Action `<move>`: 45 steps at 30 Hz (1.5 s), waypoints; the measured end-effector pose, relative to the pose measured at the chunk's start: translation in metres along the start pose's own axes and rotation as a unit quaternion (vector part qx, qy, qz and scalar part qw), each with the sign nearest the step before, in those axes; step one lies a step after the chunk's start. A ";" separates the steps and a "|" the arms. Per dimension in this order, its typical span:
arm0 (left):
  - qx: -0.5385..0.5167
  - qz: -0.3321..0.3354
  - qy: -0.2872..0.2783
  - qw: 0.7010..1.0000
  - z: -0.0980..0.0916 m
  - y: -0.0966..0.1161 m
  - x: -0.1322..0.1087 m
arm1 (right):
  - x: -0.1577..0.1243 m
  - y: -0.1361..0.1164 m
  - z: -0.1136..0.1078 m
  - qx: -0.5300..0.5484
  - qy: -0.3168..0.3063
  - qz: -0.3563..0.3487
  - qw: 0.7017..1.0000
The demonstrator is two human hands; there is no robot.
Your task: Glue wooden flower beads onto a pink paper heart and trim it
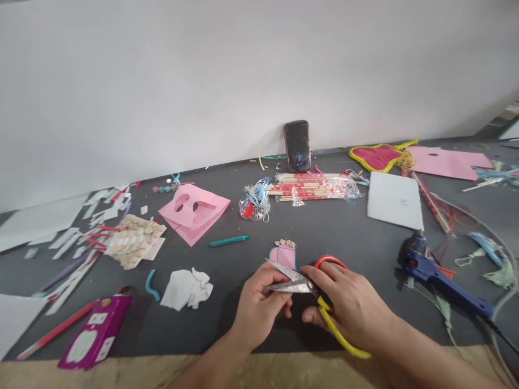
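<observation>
In my right hand (pixel 344 297) is a pair of scissors (pixel 294 283) with one red and one yellow handle, its blades parted and pointing left. My left hand (pixel 261 297) is pinched closed right at the blades; whatever its fingertips hold is too small or hidden to make out. Just beyond both hands is a small pink paper piece (pixel 286 256) with a dark green outline, partly covered by the upper blade. A cluster of small pale beads (pixel 284 243) lies at its far edge.
A teal pen (pixel 230 241), folded pink paper with cutouts (pixel 194 210) and crumpled tissue (pixel 186 289) lie to the left. Packaged sticks (pixel 316 186) and an upright phone (pixel 297 146) stand behind. On the right are a white square board (pixel 395 200) and a blue glue gun (pixel 446 281) with its cord.
</observation>
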State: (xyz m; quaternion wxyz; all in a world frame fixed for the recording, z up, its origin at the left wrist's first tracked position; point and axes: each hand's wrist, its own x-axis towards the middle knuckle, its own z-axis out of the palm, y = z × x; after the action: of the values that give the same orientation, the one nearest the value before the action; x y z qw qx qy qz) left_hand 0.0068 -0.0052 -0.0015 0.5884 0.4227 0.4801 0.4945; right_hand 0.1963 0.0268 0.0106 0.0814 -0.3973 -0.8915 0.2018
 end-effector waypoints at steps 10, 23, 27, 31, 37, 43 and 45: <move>-0.018 -0.036 -0.012 0.999 -0.005 -0.011 -0.001 | -0.002 -0.002 -0.001 -0.020 0.014 -0.029 0.999; -0.036 -0.028 -0.017 0.999 -0.004 -0.012 -0.004 | -0.007 -0.001 0.009 -0.059 0.033 -0.054 0.996; -0.045 -0.043 -0.019 0.998 -0.003 -0.015 -0.002 | -0.003 -0.001 0.005 -0.060 0.047 -0.046 0.996; -0.021 -0.028 -0.014 0.999 -0.003 -0.010 -0.001 | 0.000 0.004 -0.002 -0.041 0.075 -0.025 0.996; 0.307 0.180 -0.041 0.934 -0.004 -0.013 0.000 | 0.000 0.023 -0.010 0.019 0.142 0.037 0.989; 0.506 0.281 -0.074 0.812 0.003 -0.030 0.003 | -0.001 0.029 -0.021 0.225 0.232 0.140 0.936; 0.527 0.290 -0.059 0.797 0.002 -0.031 0.002 | -0.004 0.026 -0.027 0.309 0.246 0.156 0.906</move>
State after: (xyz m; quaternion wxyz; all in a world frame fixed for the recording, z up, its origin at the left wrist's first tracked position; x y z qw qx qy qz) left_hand 0.0149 -0.0080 -0.0315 0.1309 0.8154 0.4860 0.2860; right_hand 0.2247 0.0471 0.0241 0.3839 -0.5232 -0.6630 0.3732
